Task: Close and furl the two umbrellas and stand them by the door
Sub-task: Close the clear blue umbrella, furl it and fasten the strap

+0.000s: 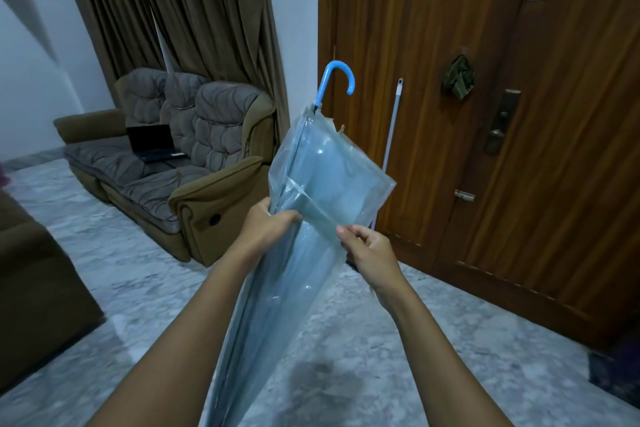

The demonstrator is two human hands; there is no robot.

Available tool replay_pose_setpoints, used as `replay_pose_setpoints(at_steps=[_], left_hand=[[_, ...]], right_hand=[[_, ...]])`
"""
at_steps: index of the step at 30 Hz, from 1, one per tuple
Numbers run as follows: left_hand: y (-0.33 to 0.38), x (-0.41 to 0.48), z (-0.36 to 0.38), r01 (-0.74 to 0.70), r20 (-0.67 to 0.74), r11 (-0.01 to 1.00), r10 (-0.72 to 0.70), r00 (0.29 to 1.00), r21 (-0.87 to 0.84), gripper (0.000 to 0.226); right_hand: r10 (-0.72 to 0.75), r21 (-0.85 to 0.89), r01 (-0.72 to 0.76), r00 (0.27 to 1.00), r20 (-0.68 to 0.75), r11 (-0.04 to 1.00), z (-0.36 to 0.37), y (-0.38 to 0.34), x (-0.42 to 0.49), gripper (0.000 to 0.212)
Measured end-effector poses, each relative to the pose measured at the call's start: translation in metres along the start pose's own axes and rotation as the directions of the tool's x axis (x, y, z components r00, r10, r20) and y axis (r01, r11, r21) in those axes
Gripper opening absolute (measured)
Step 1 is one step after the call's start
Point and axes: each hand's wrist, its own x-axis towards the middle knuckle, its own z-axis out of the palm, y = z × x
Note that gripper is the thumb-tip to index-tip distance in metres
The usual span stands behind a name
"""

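Beside one wooden door (433, 45), two hands (266, 227) (369, 248) hold one umbrella (322, 177).

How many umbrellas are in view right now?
1: the clear blue umbrella, handle up, held by the left hand and right hand before the door. Any second one is not visible.

Grey marble floor (433, 340), brown curtains (194, 10), cushioned sofa (214, 128), wooden door (433, 45), white wall (294, 28).
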Motion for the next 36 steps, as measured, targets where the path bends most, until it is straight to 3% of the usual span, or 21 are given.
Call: replay_pose_setpoints(at_steps=[6, 11, 14, 18, 21, 23, 25, 26, 28, 30, 33, 36], left_hand=[[0.02, 0.024, -0.001, 0.104, 0.174, 0.981, -0.075, 0.982, -0.163, 0.028], [0.021, 0.033, 0.001, 0.307, 0.416, 0.88, -0.142, 0.898, -0.363, 0.027], [0.016, 0.037, 0.007, 0.307, 0.425, 0.819, -0.087, 0.901, -0.485, 0.031], [0.013, 0.031, 0.02, 0.277, 0.401, 0.884, -0.114, 0.909, -0.377, 0.029], [0.013, 0.021, 0.034, 0.301, 0.418, 0.874, -0.128, 0.899, -0.38, 0.024], [0.013, 0.019, 0.044, 0.193, 0.321, 0.918, -0.077, 0.944, -0.346, 0.013], [0.009, 0.019, 0.051, 0.008, 0.123, 0.979, 0.018, 0.992, -0.203, 0.034], [0.007, 0.019, 0.054, -0.099, 0.032, 0.986, 0.104, 0.994, -0.134, 0.039], [0.006, 0.017, 0.058, -0.273, -0.068, 0.961, 0.27, 0.96, -0.039, 0.023], [0.007, 0.015, 0.061, -0.295, -0.045, 0.954, 0.293, 0.955, -0.048, 0.008], [0.017, 0.009, 0.06, -0.159, 0.141, 0.976, 0.18, 0.973, -0.148, 0.016], [0.019, 0.003, 0.057, -0.14, 0.382, 0.987, 0.16, 0.91, -0.081, 0.043]], right_hand=[[0.077, 0.079, -0.07, 0.992, -0.098, 0.994, 0.004, -0.009, 0.037, 0.022], [0.115, 0.14, -0.104, 0.991, -0.069, 0.985, 0.009, -0.014, 0.059, 0.024], [0.165, 0.275, -0.161, 0.986, 0.008, 0.948, 0.011, -0.01, 0.066, 0.028], [0.205, 0.411, -0.189, 0.979, 0.005, 0.892, 0.008, -0.006, 0.067, 0.027], [0.207, 0.448, -0.181, 0.978, -0.01, 0.875, 0.003, -0.007, 0.061, 0.026], [0.188, 0.479, -0.142, 0.981, -0.049, 0.866, -0.002, -0.008, 0.058, 0.023], [0.154, 0.491, -0.091, 0.984, -0.091, 0.867, -0.009, -0.011, 0.054, 0.022], [0.131, 0.46, -0.066, 0.985, -0.111, 0.885, -0.012, -0.011, 0.053, 0.021], [0.077, 0.358, -0.021, 0.987, -0.144, 0.933, -0.016, -0.012, 0.049, 0.019], [0.031, 0.277, 0.021, 0.983, -0.18, 0.961, -0.018, -0.014, 0.045, 0.019], [-0.016, 0.213, 0.064, 0.975, -0.221, 0.975, -0.025, -0.02, 0.041, 0.021], [-0.047, 0.162, 0.081, 0.978, -0.202, 0.984, -0.035, -0.026, 0.04, 0.02]])
